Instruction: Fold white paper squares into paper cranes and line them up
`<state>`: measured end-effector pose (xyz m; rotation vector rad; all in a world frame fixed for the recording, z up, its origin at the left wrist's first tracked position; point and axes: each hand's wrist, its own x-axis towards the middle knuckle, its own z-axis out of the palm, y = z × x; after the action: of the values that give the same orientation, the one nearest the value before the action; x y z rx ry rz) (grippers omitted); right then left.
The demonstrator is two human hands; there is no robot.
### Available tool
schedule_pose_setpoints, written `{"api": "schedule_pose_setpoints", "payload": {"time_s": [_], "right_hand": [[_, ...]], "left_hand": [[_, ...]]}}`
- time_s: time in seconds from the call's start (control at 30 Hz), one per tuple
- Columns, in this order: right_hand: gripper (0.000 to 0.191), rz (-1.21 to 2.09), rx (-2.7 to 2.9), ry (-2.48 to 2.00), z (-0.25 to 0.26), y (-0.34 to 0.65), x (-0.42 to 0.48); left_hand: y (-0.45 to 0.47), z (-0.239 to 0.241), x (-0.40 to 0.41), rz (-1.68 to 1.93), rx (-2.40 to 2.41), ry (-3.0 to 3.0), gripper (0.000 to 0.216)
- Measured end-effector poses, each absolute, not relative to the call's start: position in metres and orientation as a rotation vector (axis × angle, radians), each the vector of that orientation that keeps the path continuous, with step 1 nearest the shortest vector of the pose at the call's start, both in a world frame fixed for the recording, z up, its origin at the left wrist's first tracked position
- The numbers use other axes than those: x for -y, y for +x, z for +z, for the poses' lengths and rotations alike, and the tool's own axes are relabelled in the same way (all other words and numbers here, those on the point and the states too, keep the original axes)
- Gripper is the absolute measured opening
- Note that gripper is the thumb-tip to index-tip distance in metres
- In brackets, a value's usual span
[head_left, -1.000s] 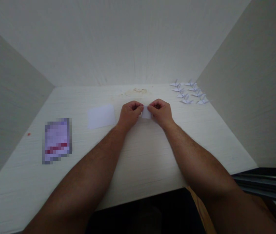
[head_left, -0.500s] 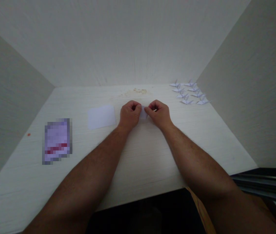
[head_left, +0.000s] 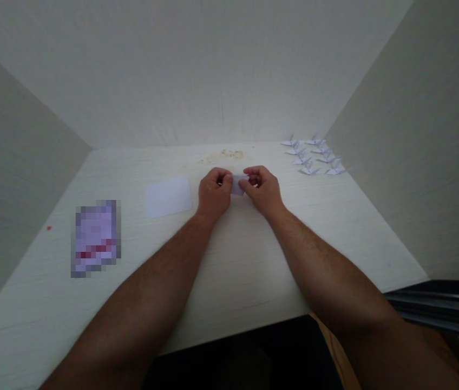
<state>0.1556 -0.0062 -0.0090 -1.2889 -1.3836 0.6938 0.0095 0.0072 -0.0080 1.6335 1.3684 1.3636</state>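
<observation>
Between my two hands is a small folded piece of white paper (head_left: 237, 185), held just above the middle of the table. My left hand (head_left: 215, 190) pinches its left edge between thumb and fingers. At the other side, my right hand (head_left: 264, 189) grips the paper with the thumb in front and the fingers behind. The exact folds are too small to make out. Left of my left hand lies a stack or sheet of white paper (head_left: 168, 197), flat on the table.
Several white origami cranes (head_left: 309, 157) stand in two rows at the back right. A pixelated purple packet (head_left: 94, 230) lies at the left, near a small red spot (head_left: 49, 228). Pale walls enclose the white table (head_left: 237, 260); brownish stains (head_left: 231, 154) mark its back.
The fingers of my right hand have loosened and spread a little behind the paper, and more of the paper shows. My left hand keeps its pinch.
</observation>
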Motion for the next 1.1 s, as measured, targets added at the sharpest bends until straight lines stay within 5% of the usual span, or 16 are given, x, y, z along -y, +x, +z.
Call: {"api": "schedule_pose_setpoints", "payload": {"time_s": [1.1], "right_hand": [[0.019, 0.813, 1.34, -1.299, -0.0107, 0.159, 0.0035]], "left_hand": [[0.0118, -0.0095, -0.0044, 1.395, -1.164, 1.636, 0.015]]}}
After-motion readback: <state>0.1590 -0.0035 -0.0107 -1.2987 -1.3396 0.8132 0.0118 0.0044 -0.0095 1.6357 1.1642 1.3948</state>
